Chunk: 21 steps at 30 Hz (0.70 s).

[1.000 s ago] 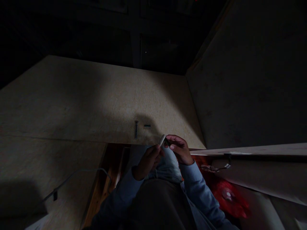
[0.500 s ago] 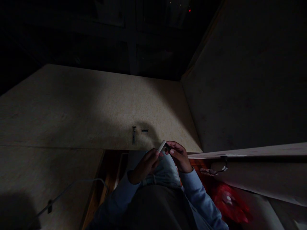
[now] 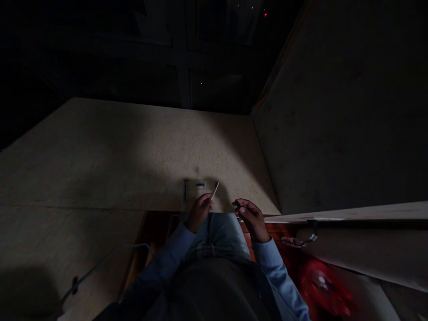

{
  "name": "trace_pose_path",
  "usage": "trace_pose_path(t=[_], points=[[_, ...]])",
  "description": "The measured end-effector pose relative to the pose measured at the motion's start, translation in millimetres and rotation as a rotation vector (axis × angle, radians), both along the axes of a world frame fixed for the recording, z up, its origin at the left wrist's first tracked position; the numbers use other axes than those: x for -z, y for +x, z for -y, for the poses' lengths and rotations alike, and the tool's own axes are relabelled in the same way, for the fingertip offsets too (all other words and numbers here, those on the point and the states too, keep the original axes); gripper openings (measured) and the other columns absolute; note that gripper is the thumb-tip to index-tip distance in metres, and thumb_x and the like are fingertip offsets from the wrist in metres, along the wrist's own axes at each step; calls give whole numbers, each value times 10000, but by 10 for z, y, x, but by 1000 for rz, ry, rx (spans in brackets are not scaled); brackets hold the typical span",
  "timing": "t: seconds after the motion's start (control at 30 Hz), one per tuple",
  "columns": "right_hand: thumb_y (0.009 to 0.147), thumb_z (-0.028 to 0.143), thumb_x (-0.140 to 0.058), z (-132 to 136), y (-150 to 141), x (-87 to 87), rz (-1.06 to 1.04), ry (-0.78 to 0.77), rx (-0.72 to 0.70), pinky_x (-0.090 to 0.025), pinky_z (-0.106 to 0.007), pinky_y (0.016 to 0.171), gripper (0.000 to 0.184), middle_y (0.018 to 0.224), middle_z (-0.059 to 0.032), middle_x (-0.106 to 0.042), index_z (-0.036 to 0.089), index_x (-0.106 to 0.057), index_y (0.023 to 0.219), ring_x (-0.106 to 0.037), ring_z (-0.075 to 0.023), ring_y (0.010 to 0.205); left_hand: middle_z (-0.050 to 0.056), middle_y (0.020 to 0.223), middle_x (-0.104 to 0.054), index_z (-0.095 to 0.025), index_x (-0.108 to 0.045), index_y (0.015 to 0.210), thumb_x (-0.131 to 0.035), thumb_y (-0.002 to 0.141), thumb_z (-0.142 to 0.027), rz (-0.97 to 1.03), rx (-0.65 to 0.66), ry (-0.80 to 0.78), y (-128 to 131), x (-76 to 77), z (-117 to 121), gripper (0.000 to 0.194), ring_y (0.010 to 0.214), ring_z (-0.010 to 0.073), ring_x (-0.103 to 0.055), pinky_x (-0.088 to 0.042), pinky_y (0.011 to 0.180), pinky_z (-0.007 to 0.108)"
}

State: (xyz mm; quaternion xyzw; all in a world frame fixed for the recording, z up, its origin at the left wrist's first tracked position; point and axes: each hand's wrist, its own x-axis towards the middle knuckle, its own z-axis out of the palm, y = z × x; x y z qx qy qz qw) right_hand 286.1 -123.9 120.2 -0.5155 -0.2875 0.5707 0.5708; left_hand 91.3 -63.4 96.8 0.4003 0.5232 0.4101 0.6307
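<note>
My left hand [image 3: 199, 211] is closed on the lower end of a slim white stick [image 3: 214, 191], shaped like a toothbrush, with its dark tip pointing up and away from me. To the right, apart from it, my right hand [image 3: 251, 216] pinches a small black piece [image 3: 237, 204] between thumb and fingers. The dim light hides what kind of piece it is. On the table beyond my left hand lies a razor [image 3: 186, 190], its head at the far end. Beside that sits a small clear packet [image 3: 200, 185] with a dark bluish strip.
The pale tabletop [image 3: 160, 142] ends just in front of my lap. A grey panel [image 3: 334, 133] rises on the right. A cable [image 3: 96, 266] crosses the surface at lower left. A red plastic bag [image 3: 323, 287] lies low on the right.
My hands have moved apart. The left hand has shifted left and away from me with the white stick, while the black piece stays in my right hand, separate from the stick.
</note>
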Motion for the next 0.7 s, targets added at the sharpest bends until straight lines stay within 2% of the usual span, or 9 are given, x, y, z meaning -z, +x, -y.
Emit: trace_pose_path(t=[0.1, 0.23, 0.37, 0.43, 0.6, 0.7], points=[[640, 426, -890, -10, 89, 112, 30, -49, 22, -478, -292, 632, 403, 892, -36, -745, 206, -772, 957, -612, -145, 672, -29, 634, -585, -151, -680, 937, -711, 675, -514, -11, 16, -9, 67, 123, -49, 449, 498, 102, -537, -369, 433, 210], [609, 456, -906, -5, 234, 284, 57, -103, 48, -470, -284, 617, 440, 776, -10, -718, 196, -771, 938, -603, -143, 648, -11, 671, -640, -156, -661, 871, -752, 658, -487, -29, 22, -2, 110, 221, -96, 404, 511, 116, -590, -401, 438, 210], [568, 468, -930, 43, 399, 448, 48, -149, 63, -490, -295, 646, 479, 845, -12, -736, 206, -775, 938, -627, -149, 677, 9, 652, -681, -160, -660, 784, -786, 663, -418, -73, 9, 16, 163, 311, -177, 312, 599, 142, -648, -494, 547, 226], [577, 467, -928, 65, 468, 520, 50, -162, 62, -497, -301, 663, 479, 858, -9, -738, 211, -774, 952, -629, -148, 687, 16, 651, -689, -165, -654, 756, -783, 677, -408, -106, 4, 16, 202, 371, -246, 286, 613, 150, -657, -500, 547, 229], [604, 474, -913, 61, 525, 628, 54, -172, 37, -488, -296, 649, 475, 840, -14, -740, 206, -767, 968, -618, -143, 678, -16, 577, -630, -176, -638, 749, -750, 737, -432, -222, 34, -4, 333, 521, -467, 280, 490, 136, -598, -464, 453, 232], [596, 476, -913, 17, 495, 662, 25, -172, -1, -471, -287, 609, 479, 800, -19, -739, 198, -759, 956, -616, -147, 653, -26, 550, -614, -174, -650, 762, -723, 776, -386, -314, 87, 0, 418, 570, -604, 225, 481, 142, -600, -498, 487, 253]])
